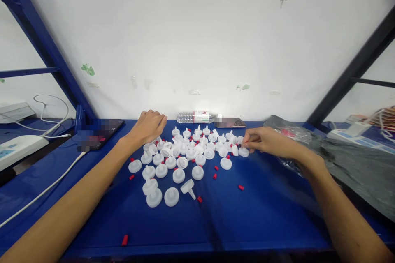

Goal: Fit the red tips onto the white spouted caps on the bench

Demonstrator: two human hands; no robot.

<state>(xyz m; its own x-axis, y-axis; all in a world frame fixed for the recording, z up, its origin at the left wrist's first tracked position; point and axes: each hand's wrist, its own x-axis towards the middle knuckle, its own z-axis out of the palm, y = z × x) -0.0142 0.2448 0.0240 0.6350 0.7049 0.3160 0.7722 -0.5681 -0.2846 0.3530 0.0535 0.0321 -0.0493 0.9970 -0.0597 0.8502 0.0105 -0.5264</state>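
Note:
A spread of white plastic nozzle caps (197,173), round with a thin spout, covers the middle of the blue table. Small red tips (241,188) lie loose among and around them, and a few caps wear one, such as the white cap with a red tip (226,163). My right hand (262,141) pinches the spout of a white nozzle cap (243,152) at the pile's right edge. Over the pile's back left, my left hand (150,126) is closed with its fingers curled under; whatever they hold, if anything, is hidden.
A clear plastic bottle (197,116) lies along the wall, beside a dark phone-like object (239,123). At left are a dark device (108,133), a white cable (46,193) and a power strip (21,150). A grey plastic bag (348,168) lies at right. Blue posts flank the table.

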